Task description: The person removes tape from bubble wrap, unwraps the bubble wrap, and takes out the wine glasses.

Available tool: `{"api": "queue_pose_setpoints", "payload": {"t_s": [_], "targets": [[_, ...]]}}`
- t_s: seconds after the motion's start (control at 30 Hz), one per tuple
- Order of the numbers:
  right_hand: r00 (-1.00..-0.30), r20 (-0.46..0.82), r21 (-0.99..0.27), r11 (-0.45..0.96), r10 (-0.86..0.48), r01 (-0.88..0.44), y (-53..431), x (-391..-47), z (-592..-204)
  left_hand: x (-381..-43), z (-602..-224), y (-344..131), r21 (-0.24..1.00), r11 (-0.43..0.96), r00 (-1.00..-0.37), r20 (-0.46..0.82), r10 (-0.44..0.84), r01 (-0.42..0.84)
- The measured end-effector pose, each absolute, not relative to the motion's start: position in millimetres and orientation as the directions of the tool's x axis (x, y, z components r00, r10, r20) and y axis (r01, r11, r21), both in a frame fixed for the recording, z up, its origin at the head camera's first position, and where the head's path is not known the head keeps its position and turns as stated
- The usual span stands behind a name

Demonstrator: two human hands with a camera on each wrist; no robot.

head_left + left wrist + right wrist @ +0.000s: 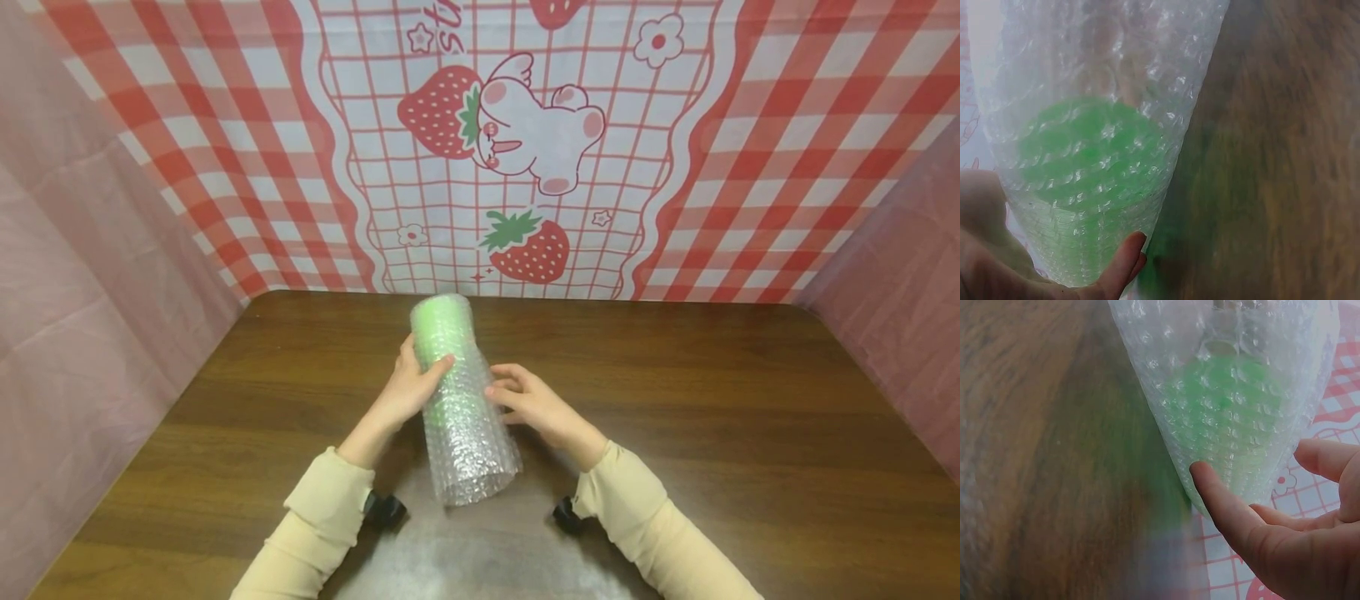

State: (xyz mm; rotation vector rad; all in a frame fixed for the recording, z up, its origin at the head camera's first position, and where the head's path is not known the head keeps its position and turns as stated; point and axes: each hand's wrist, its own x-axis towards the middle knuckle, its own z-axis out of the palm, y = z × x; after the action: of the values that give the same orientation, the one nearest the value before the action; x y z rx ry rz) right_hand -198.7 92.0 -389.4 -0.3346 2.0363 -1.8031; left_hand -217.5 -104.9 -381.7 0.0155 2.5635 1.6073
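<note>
Just below frame centre, we see a bubble-wrapped green object (467,408); the left hand (412,385) grips its left side, the right hand (538,406), fingers relaxed, touches its right.

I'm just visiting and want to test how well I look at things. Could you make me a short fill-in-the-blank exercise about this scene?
1. The person's left hand grips a roll of clear ____ wrap.
2. The object showing through the roll is ____ in color.
3. The brown tabletop has a ____ grain pattern.
4. On the checked cloth, each printed red fruit with green leaves is a ____.

Missing words: bubble; green; wood; strawberry.
</note>
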Motion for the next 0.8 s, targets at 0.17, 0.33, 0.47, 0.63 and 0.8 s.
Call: {"api": "queue_pose_setpoints", "payload": {"t_s": [0.17, 0.33, 0.47, 0.63, 0.8], "targets": [[-0.898, -0.145, -0.986, 0.138, -0.416, 0.095, 92.3, -198.5, -389.9, -216.0, -381.8, -103.4, 0.896, 0.441, -0.993, -0.093, 0.072, -0.052], [-0.899, -0.149, -0.986, 0.131, -0.412, 0.104, 92.7, -198.6, -389.8, -215.1, -382.9, -102.6, 0.897, 0.439, -0.991, -0.103, 0.082, -0.057], [-0.899, -0.15, -0.986, 0.132, -0.411, 0.104, 92.9, -199.0, -390.0, -215.0, -384.0, -101.9, 0.899, 0.433, -0.99, -0.111, 0.091, -0.061], [-0.905, -0.155, -0.983, 0.152, -0.396, 0.101, 93.3, -199.9, -390.7, -214.4, -384.7, -100.7, 0.898, 0.436, -0.99, -0.101, 0.095, -0.05], [-0.908, -0.161, -0.98, 0.169, -0.388, 0.102, 93.2, -196.8, -383.7, -213.3, -384.9, -98.9, 0.896, 0.441, -0.991, -0.092, 0.096, -0.04]]}}
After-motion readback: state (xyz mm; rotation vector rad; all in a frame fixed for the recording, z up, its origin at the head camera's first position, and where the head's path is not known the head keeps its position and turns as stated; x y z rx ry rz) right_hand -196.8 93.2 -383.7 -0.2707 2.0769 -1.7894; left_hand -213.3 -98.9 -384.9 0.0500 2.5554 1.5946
